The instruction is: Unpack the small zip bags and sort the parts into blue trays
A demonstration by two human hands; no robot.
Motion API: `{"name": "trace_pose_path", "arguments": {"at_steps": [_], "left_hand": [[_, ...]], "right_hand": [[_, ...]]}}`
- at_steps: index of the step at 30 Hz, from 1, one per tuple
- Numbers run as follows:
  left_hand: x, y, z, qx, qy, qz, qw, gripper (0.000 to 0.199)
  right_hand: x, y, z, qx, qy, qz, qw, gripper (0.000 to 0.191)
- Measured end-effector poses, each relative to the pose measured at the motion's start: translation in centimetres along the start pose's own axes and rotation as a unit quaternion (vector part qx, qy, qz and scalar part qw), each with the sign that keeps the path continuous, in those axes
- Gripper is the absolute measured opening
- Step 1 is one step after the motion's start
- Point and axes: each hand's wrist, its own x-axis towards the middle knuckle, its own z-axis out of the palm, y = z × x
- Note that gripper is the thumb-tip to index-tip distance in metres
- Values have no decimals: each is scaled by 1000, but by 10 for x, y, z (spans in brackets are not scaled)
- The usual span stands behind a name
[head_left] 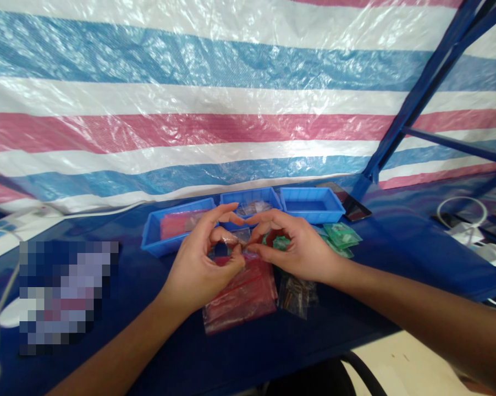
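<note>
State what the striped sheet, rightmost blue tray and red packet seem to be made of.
Striped sheet: glossy, probably woven plastic; crinkled highlights, fine weave.
Rightmost blue tray: likely rigid moulded plastic, smooth; evenly ribbed walls.
Red packet: thin, shiny film, probably plastic; creases and a see-through edge.

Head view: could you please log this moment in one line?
left hand, right hand: pinching clear plastic bag | below: red plastic bags

small clear plastic bag [242,236], held near flat red bags [243,297]
</note>
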Motion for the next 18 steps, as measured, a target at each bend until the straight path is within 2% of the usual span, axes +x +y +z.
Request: {"name": "trace_pose_path", "arguments": {"at_steps": [5,11,18], "left_hand": [[-1,2,-1,-3,-7,11,1000,79],[0,-1,-1,-18,-2,8,1000,79],[1,-1,1,-3,-8,17,1000,80]], "right_hand": [[0,1,1,8,13,-5,1000,44],[1,1,-1,5,16,-4,1000,33],[1,1,0,14,21,-2,1000,36]]}}
